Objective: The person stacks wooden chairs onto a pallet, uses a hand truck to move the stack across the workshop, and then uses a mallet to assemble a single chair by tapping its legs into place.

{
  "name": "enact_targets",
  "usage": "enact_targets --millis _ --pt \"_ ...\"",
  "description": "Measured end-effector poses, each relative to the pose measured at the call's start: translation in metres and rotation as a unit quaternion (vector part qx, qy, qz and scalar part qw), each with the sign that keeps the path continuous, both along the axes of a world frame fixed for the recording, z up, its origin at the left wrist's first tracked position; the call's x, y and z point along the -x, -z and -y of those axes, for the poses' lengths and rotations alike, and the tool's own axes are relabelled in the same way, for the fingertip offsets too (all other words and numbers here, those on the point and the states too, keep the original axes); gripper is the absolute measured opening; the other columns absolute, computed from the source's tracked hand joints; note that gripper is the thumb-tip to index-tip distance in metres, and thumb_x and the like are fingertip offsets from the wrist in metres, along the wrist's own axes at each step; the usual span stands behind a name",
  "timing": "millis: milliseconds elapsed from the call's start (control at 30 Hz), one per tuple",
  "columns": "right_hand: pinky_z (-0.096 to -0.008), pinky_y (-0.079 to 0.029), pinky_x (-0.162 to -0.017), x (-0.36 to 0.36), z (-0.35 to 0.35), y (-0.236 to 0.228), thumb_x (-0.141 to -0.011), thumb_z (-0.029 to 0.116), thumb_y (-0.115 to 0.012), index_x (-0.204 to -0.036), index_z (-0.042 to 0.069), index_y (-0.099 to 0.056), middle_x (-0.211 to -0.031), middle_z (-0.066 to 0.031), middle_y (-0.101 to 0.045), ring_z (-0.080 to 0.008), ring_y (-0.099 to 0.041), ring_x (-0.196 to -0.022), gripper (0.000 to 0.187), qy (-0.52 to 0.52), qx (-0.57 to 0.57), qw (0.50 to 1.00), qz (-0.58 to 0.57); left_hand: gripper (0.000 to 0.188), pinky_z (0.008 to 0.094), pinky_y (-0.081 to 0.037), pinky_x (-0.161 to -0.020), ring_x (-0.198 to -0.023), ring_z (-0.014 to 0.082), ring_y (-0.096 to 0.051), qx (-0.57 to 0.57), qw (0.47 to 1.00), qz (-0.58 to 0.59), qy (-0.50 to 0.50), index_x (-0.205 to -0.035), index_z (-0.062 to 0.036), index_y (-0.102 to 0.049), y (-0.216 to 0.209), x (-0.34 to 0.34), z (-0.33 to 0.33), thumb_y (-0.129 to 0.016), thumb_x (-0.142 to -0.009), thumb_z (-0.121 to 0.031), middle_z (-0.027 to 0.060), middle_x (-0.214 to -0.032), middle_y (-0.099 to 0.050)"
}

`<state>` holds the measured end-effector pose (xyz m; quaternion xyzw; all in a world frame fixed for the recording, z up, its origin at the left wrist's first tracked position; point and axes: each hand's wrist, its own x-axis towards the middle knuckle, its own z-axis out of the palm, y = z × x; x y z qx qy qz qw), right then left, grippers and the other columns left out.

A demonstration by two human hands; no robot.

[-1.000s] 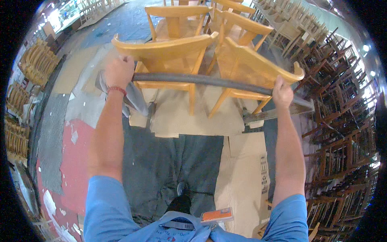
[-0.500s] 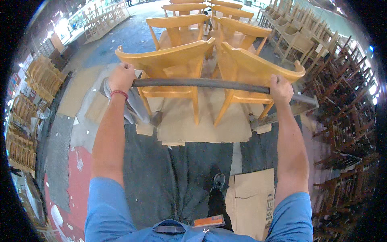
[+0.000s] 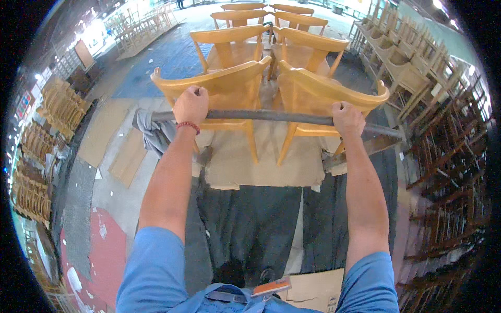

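Observation:
Both hands grip a long dark handlebar (image 3: 271, 116) that runs crosswise in front of me. My left hand (image 3: 191, 109), a red beaded bracelet at its wrist, is closed around the bar left of its middle. Toward the right end my right hand (image 3: 348, 119) is wrapped over it. Just beyond the bar stand two light wooden chairs, a left chair (image 3: 222, 83) and a right chair (image 3: 323, 91), with curved backrests toward me. Grey cloth (image 3: 154, 136) hangs over the bar's left end. Cardboard (image 3: 263, 169) lies beneath the chairs.
More wooden chairs (image 3: 229, 35) stand in two rows ahead. Dark chair frames (image 3: 449, 167) are piled along the right, pale ones (image 3: 402, 73) behind them. Stacked curved wooden parts (image 3: 60, 104) line the left. Cardboard sheets and a red patch (image 3: 107, 240) cover parts of the floor.
My left hand has shifted right along the bar, and my right hand slightly left, so they are closer together. The floor sheets have slid toward me in view; the front chairs stay just beyond the bar.

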<state>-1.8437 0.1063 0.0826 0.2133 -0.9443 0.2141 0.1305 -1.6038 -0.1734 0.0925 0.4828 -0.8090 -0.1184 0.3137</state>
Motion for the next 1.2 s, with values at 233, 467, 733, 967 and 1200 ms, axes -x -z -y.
enact_targets --millis 233,467,733,967,1200 --pt "-0.0475 -0.049 -0.081 0.093 0.096 -0.001 -0.086 0.039 -0.043 -0.093 0.008 -0.068 -0.094 -0.0224 -0.065 -0.0401 -0.063 -0.090 0.040 0.000 0.004 1.000 -0.029 0.037 0.0421 -0.049 -0.083 -0.093 0.0342 -0.064 0.001 1.000 -0.001 -0.011 -0.098 -0.0079 -0.069 -0.004 0.095 0.099 -0.048 -0.085 -0.035 0.0187 -0.096 -0.067" --pt "-0.0479 -0.048 -0.079 0.179 0.198 0.006 -0.086 0.039 -0.043 -0.086 0.007 -0.067 -0.093 -0.0183 -0.066 -0.0399 -0.063 -0.087 0.040 -0.016 0.003 0.999 -0.033 0.044 0.0443 -0.048 -0.085 -0.093 0.0364 -0.063 -0.017 0.997 0.072 0.011 -0.096 -0.0050 -0.069 0.004 0.182 0.212 -0.042 -0.085 -0.038 0.0200 -0.097 -0.066" --pt "-0.0484 -0.051 -0.074 0.277 0.325 0.021 -0.085 0.036 -0.045 -0.081 0.006 -0.067 -0.082 -0.0215 -0.066 -0.0401 -0.064 -0.079 0.037 -0.002 0.035 0.997 -0.063 0.045 0.0453 -0.047 -0.087 -0.096 0.0376 -0.062 -0.046 0.992 0.117 0.019 -0.096 -0.0049 -0.069 0.009 0.280 0.339 -0.040 -0.086 -0.038 0.0209 -0.102 -0.065" --pt "-0.0475 -0.052 -0.066 0.353 0.434 0.020 -0.082 0.035 -0.049 -0.073 0.006 -0.065 -0.073 -0.0192 -0.065 -0.0370 -0.065 -0.069 0.035 -0.022 0.077 0.992 -0.096 0.043 0.0471 -0.047 -0.084 -0.096 0.0412 -0.060 0.008 0.995 0.091 0.046 -0.100 -0.0060 -0.066 0.017 0.361 0.459 -0.042 -0.085 -0.039 0.0217 -0.101 -0.064" --pt "-0.0462 -0.051 -0.068 0.431 0.550 0.021 -0.080 0.032 -0.054 -0.074 0.005 -0.066 -0.077 -0.0183 -0.066 -0.0353 -0.065 -0.072 0.030 -0.098 0.132 0.986 0.008 0.041 0.0455 -0.048 -0.081 -0.094 0.0388 -0.061 -0.001 0.985 0.135 0.105 -0.093 -0.0067 -0.068 0.026 0.456 0.558 -0.045 -0.086 -0.040 0.0211 -0.096 -0.064"
